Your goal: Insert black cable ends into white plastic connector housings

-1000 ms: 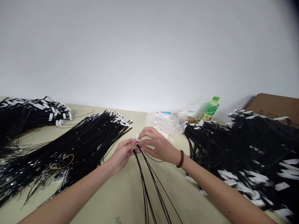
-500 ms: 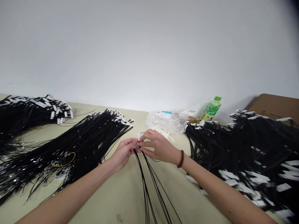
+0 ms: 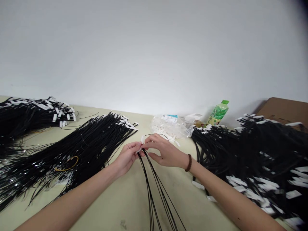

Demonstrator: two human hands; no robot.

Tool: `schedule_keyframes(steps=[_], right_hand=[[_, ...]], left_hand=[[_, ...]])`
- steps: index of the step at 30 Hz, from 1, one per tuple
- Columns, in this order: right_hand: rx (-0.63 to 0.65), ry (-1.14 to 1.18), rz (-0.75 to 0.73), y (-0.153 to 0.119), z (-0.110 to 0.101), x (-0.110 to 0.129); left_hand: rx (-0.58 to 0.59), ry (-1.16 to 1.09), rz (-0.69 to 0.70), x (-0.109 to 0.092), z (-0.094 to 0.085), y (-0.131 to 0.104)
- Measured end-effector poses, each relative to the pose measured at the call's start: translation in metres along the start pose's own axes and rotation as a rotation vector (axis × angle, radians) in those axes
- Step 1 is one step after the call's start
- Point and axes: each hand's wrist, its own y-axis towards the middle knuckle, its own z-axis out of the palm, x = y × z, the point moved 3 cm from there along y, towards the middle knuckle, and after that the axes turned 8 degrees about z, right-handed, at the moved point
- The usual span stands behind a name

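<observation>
Near the middle of the table my left hand (image 3: pixel 128 157) pinches a small white connector (image 3: pixel 142 140) from which several black cables (image 3: pixel 147 179) hang down toward me. My right hand (image 3: pixel 165 150) meets it from the other side, thumb and forefinger at the same connector. One thin cable (image 3: pixel 160 134) arcs up over the back of my right hand. The fingertips of both hands cover most of the connector, so how the cable ends sit in it cannot be seen.
Black cable bundles with white ends lie left (image 3: pixel 96 138) and far left (image 3: pixel 26 112). A larger cable heap (image 3: pixel 240 150) fills the right. Behind my hands are a clear bag (image 3: pixel 168 125) of white connectors, a green-capped bottle (image 3: pixel 218 113) and a brown cardboard box (image 3: pixel 286 110).
My right fingers have shifted slightly at the connector, and the thin cable now loops above my right hand. My left hand has stayed nearly in place.
</observation>
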Motion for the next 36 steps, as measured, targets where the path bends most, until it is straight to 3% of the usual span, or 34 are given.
schedule_keyframes(steps=[7,13,19,26,30,36], right_hand=[[-0.190,-0.244,-0.232,-0.001,0.008,-0.001],[-0.297,-0.311,-0.312,-0.004,0.012,-0.001],[-0.244,-0.036,-0.223,-0.002,0.009,-0.002],[-0.321,0.313,-0.006,0.001,-0.010,-0.001],[-0.350,0.293,0.010,-0.001,-0.011,-0.001],[-0.358,0.120,-0.161,-0.005,-0.002,0.008]], left_hand=[[0.030,-0.041,0.000,0.002,-0.001,0.002],[0.045,-0.041,-0.014,0.004,-0.002,0.002],[0.052,-0.025,0.021,0.003,-0.001,0.002],[0.010,0.016,0.030,0.001,-0.002,0.001],[0.030,0.040,0.038,0.002,-0.003,0.002],[0.024,0.034,0.052,0.005,-0.004,0.004]])
